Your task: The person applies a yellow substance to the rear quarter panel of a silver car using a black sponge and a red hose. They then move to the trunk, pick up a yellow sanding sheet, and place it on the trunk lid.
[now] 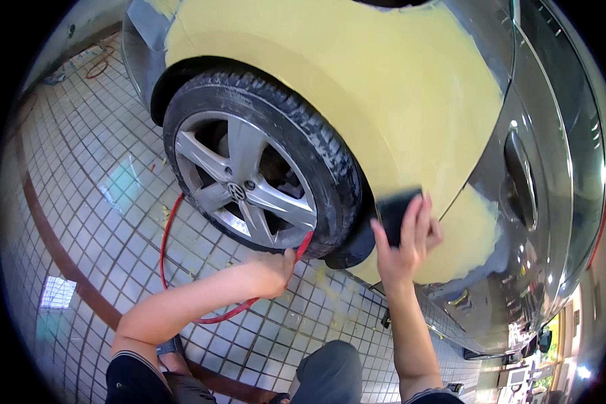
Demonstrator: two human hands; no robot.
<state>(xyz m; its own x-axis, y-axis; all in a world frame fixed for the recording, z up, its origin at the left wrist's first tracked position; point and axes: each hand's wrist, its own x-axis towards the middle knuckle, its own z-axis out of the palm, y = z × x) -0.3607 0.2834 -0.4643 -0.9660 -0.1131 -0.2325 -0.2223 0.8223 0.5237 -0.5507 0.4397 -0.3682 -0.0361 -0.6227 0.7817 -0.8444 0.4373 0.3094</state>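
My right hand [404, 252] grips a flat black block [391, 209], perhaps a sanding block, against the car's body panel just behind the wheel arch. The hand is slightly blurred, and its fingers lie over the block's right side. Pale yellow filler [411, 87] covers much of that panel, with grey patches along its borders. My left hand [271, 273] is closed around a red hose [227, 315], whose end pokes up past my fingers beside the tire. The silver alloy wheel [246, 151] with its dusty black tire [333, 202] stands left of both hands.
Grey square tiles [121, 236] cover the floor, crossed by a brown stripe [60, 249]. The dark car door with its handle [520, 178] is at the right. My knee [330, 370] is at the bottom. A thin cord [101, 64] lies by the far wall.
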